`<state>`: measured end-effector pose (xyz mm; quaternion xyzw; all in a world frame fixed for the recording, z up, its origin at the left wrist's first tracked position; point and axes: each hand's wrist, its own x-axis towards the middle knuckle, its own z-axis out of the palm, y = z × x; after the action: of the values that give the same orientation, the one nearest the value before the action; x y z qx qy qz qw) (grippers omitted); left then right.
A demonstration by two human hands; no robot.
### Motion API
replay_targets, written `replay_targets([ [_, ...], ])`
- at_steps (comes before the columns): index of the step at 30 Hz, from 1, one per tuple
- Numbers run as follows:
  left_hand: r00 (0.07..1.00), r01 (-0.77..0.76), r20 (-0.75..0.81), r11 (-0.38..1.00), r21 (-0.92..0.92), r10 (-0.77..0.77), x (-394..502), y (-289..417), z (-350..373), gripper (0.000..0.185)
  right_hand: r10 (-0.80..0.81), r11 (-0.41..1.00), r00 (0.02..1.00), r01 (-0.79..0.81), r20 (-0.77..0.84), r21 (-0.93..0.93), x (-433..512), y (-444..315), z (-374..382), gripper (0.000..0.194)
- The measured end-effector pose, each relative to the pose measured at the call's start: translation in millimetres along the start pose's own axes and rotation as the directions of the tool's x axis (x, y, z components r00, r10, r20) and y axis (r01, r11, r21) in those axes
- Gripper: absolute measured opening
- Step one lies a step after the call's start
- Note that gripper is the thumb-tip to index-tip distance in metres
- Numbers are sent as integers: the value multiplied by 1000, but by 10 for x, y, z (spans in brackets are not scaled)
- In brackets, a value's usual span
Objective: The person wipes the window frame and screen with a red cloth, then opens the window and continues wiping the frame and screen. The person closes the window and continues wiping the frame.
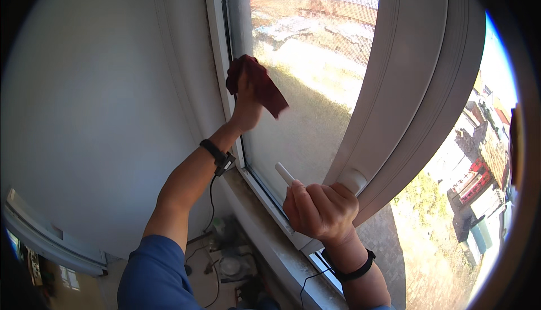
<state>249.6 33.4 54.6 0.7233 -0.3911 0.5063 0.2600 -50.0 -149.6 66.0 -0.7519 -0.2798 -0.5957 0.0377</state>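
Note:
My left hand (pixel 248 109) grips a dark red cloth (pixel 264 86) against or just in front of the left side of the window pane (pixel 296 119), beside the frame. Part of the cloth hangs down to the right. Lower right, my right hand (pixel 322 210) is closed around the white window handle (pixel 284 173), whose tip sticks out past the fingers; its round base (pixel 354 180) sits on the wide white sash (pixel 393 77). The sash stands at an angle, with the outdoors visible beyond its right edge. A black strap with a cable is on each wrist.
A white wall (pixel 105 98) rises on the left. Below the window runs a dusty sill (pixel 270 234). Cables and blurred objects, one of them round and pale (pixel 230 265), lie on the floor below. An insect screen (pixel 312 18) shows through the upper glass.

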Motion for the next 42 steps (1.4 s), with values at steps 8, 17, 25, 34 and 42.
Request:
replay_targets([
  [8, 580, 760, 301, 370, -535, -756, 97, -310, 187, 48, -7, 1000, 1000, 7, -19, 0, -28, -11, 25, 11],
  [17, 974, 211, 207, 721, -660, -96, -356, 1697, -272, 34, 45, 999, 999, -45, 9, 5, 69, -48, -71, 12],
  [25, 767, 634, 560, 503, -587, -313, -1679, 2276, -1141, 41, 78, 997, 997, -78, 9, -5, 101, -91, -107, 22],
  [34, 46, 990, 645, -52, -133, -763, -3487, 3064, -2673, 27, 177, 983, 971, -182, 162, 16, 73, -91, -110, 15],
  [42, -114, 931, 418, -244, -270, -901, -3788, 3579, -3902, 31, 253, 966, 924, -260, 287, -13, 231, -353, -276, 13],
])
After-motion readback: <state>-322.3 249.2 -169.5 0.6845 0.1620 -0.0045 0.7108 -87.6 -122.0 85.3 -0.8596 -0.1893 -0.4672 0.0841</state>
